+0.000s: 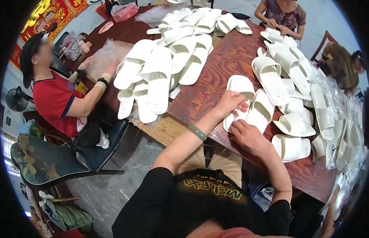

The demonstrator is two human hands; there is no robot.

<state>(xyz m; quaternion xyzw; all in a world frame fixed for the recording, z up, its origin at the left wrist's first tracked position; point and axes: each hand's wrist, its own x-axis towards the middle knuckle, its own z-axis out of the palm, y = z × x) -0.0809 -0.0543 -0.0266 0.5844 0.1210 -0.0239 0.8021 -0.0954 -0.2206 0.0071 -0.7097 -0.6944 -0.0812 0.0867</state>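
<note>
1. Head view, near edge of the dark wooden table (216, 75): left hand (229, 102) laid over a white slipper (239, 95), fingers curled and pinching its strap near the middle; green bangle (197, 132) on that wrist.
2. Right hand (248, 135) at the heel end of the same slipper, fingers bent and pressed against its lower edge; grip from the underside hidden, so cannot tell how firmly closed.
3. Second white slipper (260, 112) lying just beside the held one on its right, touching it, toe pointing away.
4. Further right: three more single slippers (292, 147) near the table edge, then a row of slippers in clear plastic bags (331, 115) running along the right rim.
5. Centre left: large heap of white slippers (160, 75) piled loosely, some hanging over the table edge.
6. Far left: seated person in a red shirt (53, 99), hands on a clear plastic bag (107, 55) on the table.
7. Far end: another person in a patterned top (283, 16), hands at a smaller pile of slippers (279, 39).
8. Below left: dark padded chair (45, 160) on a grey stone floor.
</note>
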